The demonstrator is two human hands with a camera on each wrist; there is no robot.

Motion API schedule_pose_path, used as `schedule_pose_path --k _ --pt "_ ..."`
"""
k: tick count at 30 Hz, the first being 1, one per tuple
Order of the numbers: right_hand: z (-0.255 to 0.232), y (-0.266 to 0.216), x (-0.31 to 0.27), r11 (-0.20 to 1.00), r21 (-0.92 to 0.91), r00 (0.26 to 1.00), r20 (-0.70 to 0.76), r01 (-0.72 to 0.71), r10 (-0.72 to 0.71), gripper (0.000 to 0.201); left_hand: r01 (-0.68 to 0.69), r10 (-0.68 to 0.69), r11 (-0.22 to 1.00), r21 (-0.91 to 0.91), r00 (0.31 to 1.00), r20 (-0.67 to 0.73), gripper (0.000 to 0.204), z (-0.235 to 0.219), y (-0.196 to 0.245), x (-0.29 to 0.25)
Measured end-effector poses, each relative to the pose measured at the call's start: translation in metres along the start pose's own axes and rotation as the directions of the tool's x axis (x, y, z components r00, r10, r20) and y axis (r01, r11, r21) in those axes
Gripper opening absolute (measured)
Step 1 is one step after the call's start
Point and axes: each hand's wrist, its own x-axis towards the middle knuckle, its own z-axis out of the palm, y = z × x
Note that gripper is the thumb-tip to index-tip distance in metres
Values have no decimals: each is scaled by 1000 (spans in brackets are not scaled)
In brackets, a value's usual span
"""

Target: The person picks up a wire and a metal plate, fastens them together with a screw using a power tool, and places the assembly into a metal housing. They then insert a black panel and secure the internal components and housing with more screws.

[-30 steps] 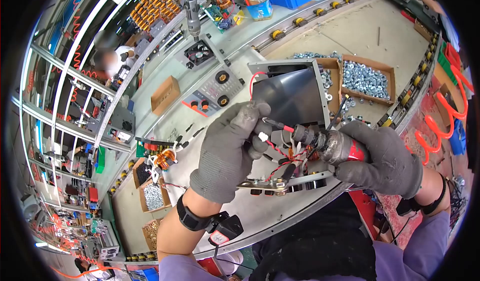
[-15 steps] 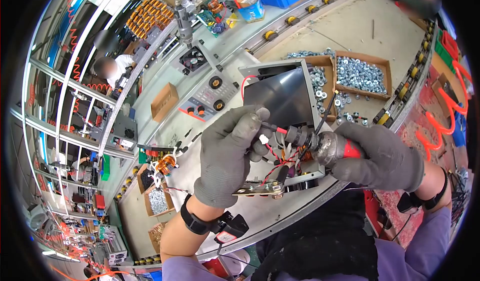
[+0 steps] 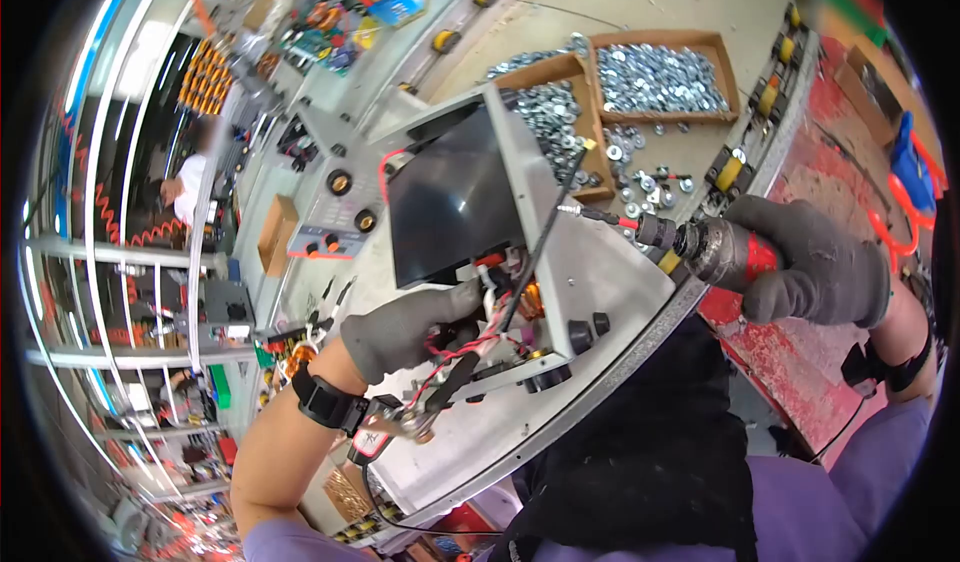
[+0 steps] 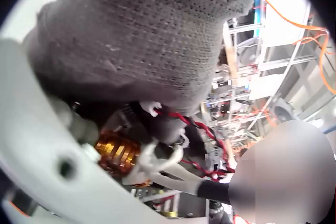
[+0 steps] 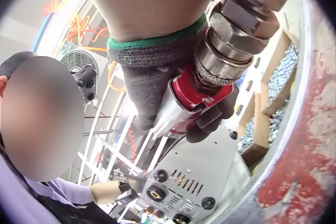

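Note:
My gloved right hand (image 3: 815, 262) grips a red-banded air screwdriver (image 3: 735, 256), its bit (image 3: 600, 216) pointing left past the edge of a grey metal case (image 3: 610, 277). In the right wrist view, the tool's metal hose coupling (image 5: 226, 50) shows near the wrist. My gloved left hand (image 3: 415, 327) reaches into the case, its fingers among the wires and partly hidden. In the left wrist view, a white connector (image 4: 151, 108) on twisted red and black wires (image 4: 207, 129) sits right below the glove, near a copper coil (image 4: 118, 153). I cannot tell whether the left fingers pinch it.
A black sheet (image 3: 450, 202) covers part of the case. Beyond it stand cardboard trays of washer-like metal parts (image 3: 660, 77), with loose ones spilled beside them. A roller track (image 3: 730, 167) edges the bench. Another fan unit (image 3: 298, 140) lies at the back left.
My left hand has moved from the screwdriver's tip down into the case's wiring. The right hand has drawn the screwdriver away to the right. The head view has shifted.

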Motion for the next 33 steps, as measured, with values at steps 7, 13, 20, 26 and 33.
schedule_pose_path --k 7,13,20,26,33 --pt "-11 28 11 953 -271 969 165 -133 182 79 130 -280 855 -503 931 -236 29 -2 -9 14" --pt "-4 60 30 952 -305 989 145 38 6 73 361 -414 573 -735 902 121 35 -25 -35 43" --pt "-5 71 32 960 -267 996 28 89 -85 73 278 -192 580 -766 960 203 37 -8 -50 48" --pt "-13 77 24 945 -326 998 53 -17 36 67 206 -163 698 -686 978 127 40 2 -51 43" --pt "-10 76 33 895 -437 991 130 88 -34 65 186 -247 712 -677 969 7 45 -20 -71 28"
